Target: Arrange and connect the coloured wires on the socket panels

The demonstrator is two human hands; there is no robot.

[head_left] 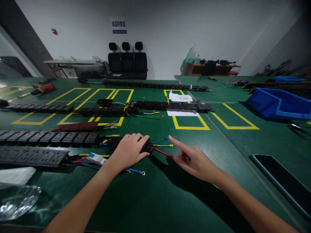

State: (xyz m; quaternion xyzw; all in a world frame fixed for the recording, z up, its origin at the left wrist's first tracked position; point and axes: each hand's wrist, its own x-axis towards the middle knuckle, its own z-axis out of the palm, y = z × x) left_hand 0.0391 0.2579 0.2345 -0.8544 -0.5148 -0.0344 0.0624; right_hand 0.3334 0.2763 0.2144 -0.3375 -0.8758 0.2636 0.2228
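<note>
Near the middle of the green table, toward its front edge, the left hand lies closed over a small black socket module, pinning it flat, while the right hand is open with forefinger stretched out, thumb and finger just at the red wire leaving the module's right end. A steady press on the module, with the wire taken close to its tip between thumb and forefinger, would probably serve best. Most of the module is hidden under the left palm, and its blue and yellow leads are too fine to follow to their terminals.
</note>
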